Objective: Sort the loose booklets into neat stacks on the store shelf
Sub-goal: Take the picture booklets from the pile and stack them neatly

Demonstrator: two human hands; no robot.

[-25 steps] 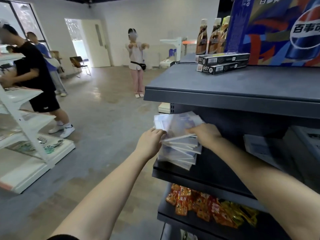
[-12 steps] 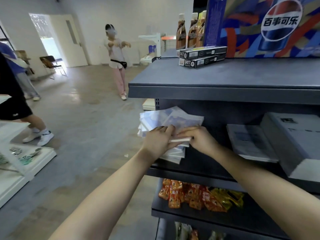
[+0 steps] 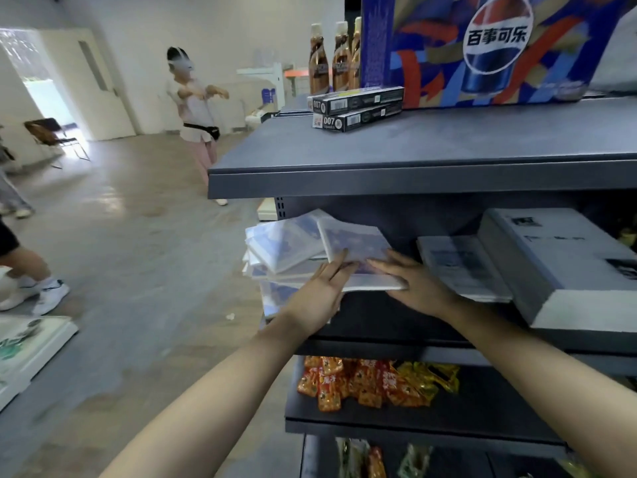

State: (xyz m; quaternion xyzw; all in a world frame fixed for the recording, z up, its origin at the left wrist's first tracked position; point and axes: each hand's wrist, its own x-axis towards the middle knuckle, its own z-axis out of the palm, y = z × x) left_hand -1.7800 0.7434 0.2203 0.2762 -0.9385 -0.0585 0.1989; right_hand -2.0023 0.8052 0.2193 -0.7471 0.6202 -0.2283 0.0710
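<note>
the top booklet (image 3: pixel 356 248) has slid right, now half off the messy pile of booklets (image 3: pixel 279 250) at the left end of the middle shelf (image 3: pixel 379 322). the left hand (image 3: pixel 319 293) and right hand (image 3: pixel 415 284) lie flat on its near edge, fingers straight and released, pressing rather than pinching. grey paperbacks (image 3: pixel 462 263) sit just to the right.

booklets (image 3: pixel 286 246): plastic-wrapped, bluish, loose fanned pile | shelf (image 3: pixel 379 315): dark middle tier, left end

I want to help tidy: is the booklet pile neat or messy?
Messy. The booklets lie fanned at different angles, corners sticking out.
</note>
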